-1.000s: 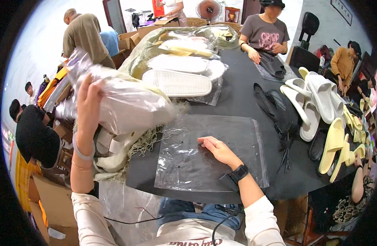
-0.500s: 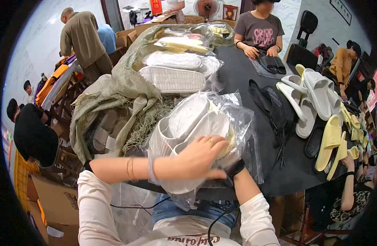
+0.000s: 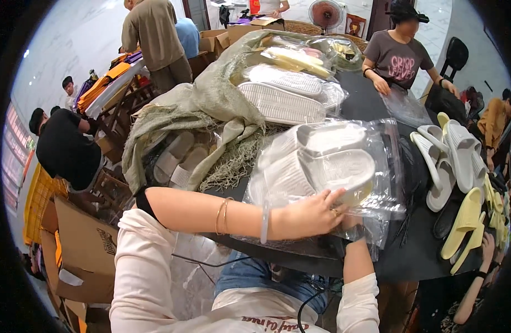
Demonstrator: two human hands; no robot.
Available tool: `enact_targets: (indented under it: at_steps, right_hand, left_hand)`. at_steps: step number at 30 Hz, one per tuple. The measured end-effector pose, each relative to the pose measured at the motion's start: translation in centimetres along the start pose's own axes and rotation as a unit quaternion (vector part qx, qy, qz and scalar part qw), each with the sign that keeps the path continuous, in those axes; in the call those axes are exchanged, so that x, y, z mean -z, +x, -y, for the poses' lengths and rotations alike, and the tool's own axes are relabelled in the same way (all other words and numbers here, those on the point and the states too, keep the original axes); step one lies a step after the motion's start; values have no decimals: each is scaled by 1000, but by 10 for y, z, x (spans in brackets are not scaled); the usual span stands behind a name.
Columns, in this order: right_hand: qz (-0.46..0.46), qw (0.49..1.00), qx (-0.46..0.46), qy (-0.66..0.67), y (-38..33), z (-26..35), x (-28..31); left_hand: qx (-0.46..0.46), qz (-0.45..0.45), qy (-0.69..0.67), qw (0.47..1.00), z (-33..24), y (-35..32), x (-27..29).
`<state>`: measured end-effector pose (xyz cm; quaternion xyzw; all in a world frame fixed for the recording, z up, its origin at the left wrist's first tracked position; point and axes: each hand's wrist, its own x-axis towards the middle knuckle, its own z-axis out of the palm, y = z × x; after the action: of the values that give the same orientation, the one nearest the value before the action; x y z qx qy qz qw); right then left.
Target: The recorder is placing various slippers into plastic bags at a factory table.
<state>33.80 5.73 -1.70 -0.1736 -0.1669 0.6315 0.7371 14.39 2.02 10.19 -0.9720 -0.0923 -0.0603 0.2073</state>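
**Both hands at the near edge of a bagged pair of white slippers**

A clear plastic bag holding 2 white slippers lies at the near side of a black table, in front of the person. The slippers sit side by side, their open foot beds facing up and their heels toward the right.

The left hand reaches across from the left, its fingers slightly spread against the near right edge of the bag; whether they grip the plastic cannot be told. The right hand is mostly hidden behind the left hand and under clear plastic, so its state cannot be told either. (A pale band circles the left wrist.)

To the left, a greenish woven sack with a frayed edge lies open, with more slippers inside. Beyond the bag, ribbed white soles show beside the sack. Toward the right are a black strappy item, loose white slippers and yellow slippers. Across the table stands 1 co-worker, a hand at another clear bag.
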Motion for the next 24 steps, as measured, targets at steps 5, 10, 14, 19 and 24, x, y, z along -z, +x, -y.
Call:
enact_targets:
  at_steps: [5,10,14,19,24]
  right_hand:
    - [-41,997,68,-3,1,14,-7]
    - [-102,988,118,-6,7,26,-34]
    - [-152,975,159,-5,4,29,-49]
    - [-187,866,417,-202,7,87,-9]
    - [-66,763,238,-597,-33,121,-58]
  left_hand:
    - [-63,64,-117,989,44,-24,-26]
    - [64,-104,-457,881,108,4,46]
    - [169,-283,-656,679,135,0,89]
    - [247,-279,-673,639,141,-1,63]
    - [286,-24,-442,850,140,-28,-8]
